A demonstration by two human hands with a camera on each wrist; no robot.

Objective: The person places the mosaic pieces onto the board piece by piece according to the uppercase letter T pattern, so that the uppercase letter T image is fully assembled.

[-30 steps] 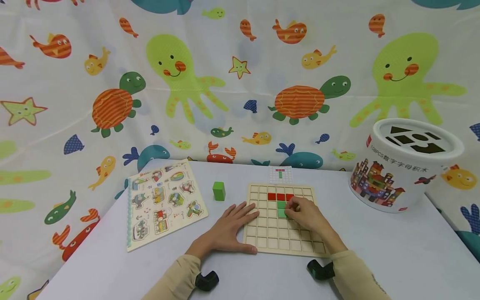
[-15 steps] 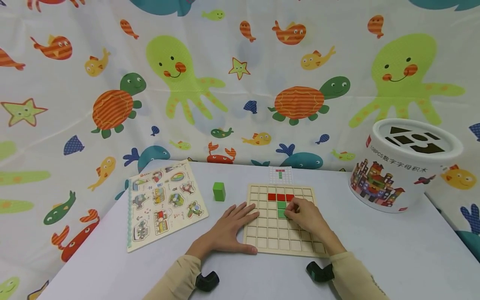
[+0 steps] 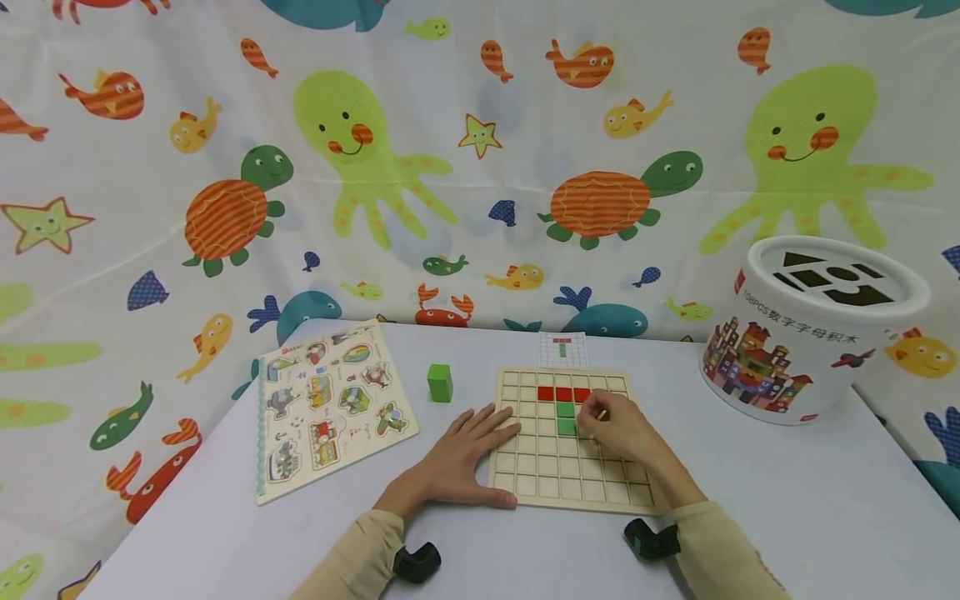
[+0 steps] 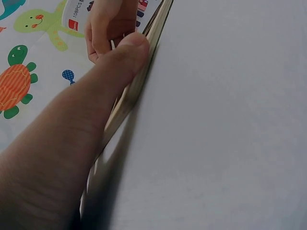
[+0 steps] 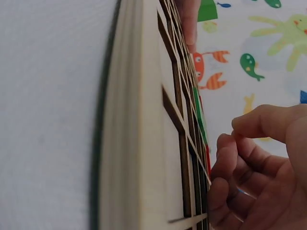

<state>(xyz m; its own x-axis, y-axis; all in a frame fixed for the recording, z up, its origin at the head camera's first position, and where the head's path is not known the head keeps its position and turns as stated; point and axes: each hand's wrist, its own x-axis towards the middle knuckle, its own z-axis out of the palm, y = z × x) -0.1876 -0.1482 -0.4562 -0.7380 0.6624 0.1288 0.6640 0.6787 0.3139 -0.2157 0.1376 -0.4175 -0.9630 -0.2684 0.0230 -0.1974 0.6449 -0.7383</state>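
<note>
A wooden grid board [image 3: 536, 467] lies in front of me, with a row of red square tiles [image 3: 562, 394] and two green square tiles [image 3: 567, 427] set in its cells below the middle one. My left hand [image 3: 461, 462] rests spread at the board's left edge, fingertips over its frame and thumb [image 4: 132, 48] along the near corner. My right hand [image 3: 618, 425] is over the board just right of the green tiles. Its fingers are curled, thumb and index tips [image 5: 233, 122] together, and I see nothing between them. A small pattern card [image 3: 562, 350] lies behind the board.
A green block [image 3: 439, 383] stands left of the board. Farther left lies a wooden picture puzzle [image 3: 337, 412]. A white tub [image 3: 802, 350] with shaped holes in its lid stands at the back right. A sea-animal cloth [image 3: 480, 192] hangs behind the white table [image 3: 765, 483].
My right hand has drawn slightly right, away from the green tiles, so more of the lower green tile shows. My left hand stays in place.
</note>
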